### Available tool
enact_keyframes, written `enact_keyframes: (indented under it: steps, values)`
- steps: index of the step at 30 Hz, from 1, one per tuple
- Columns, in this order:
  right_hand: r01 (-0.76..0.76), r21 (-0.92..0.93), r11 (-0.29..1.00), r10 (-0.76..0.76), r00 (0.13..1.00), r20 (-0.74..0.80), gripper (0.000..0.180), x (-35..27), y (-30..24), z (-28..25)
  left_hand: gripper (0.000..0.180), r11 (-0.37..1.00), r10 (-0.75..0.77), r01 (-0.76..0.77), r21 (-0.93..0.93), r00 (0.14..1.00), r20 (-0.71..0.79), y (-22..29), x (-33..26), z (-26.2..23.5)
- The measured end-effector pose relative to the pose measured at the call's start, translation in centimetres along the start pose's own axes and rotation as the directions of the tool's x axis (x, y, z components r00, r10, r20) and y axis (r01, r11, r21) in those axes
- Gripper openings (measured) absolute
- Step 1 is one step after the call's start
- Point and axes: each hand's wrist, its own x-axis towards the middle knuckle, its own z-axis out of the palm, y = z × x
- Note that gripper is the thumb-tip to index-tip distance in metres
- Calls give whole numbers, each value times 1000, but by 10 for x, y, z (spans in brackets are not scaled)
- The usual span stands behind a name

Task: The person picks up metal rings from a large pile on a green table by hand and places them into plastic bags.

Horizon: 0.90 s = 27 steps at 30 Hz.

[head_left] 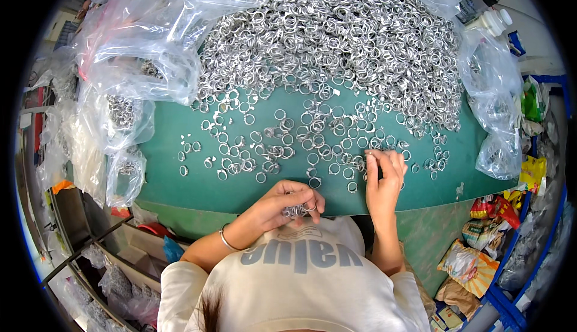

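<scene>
A big heap of small silver metal rings covers the far half of a green table. Loose rings lie scattered nearer me. My left hand is curled near the table's front edge, shut on a short stack of rings. My right hand rests upright on the table to the right, its fingertips pinching at loose rings by the edge of the scatter.
Clear plastic bags holding more rings crowd the left side and back, with another bag at the right. White bottles stand at the far right. Colourful snack packets lie in blue crates below right.
</scene>
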Motion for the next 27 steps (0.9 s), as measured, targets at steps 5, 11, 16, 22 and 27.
enact_keyframes:
  steps: [5,11,16,22,27]
  values:
    - [19,-129,991,-27,998,-59,16,-3,-7,-5,23,998,-55,56,40,998,-24,1,0,2]
    - [157,-143,977,-145,985,97,22,-5,-19,10,16,491,467,-281,824,884,23,-2,16,5]
    - [148,-30,989,-147,988,39,17,-8,-15,6,27,-47,602,-155,987,784,152,13,33,30]
    - [160,297,941,-178,983,33,16,-15,-20,-7,24,354,492,-400,845,848,195,10,47,29]
    - [-17,358,934,32,999,-37,17,-14,-3,-14,18,985,-3,21,169,995,-103,19,36,21]
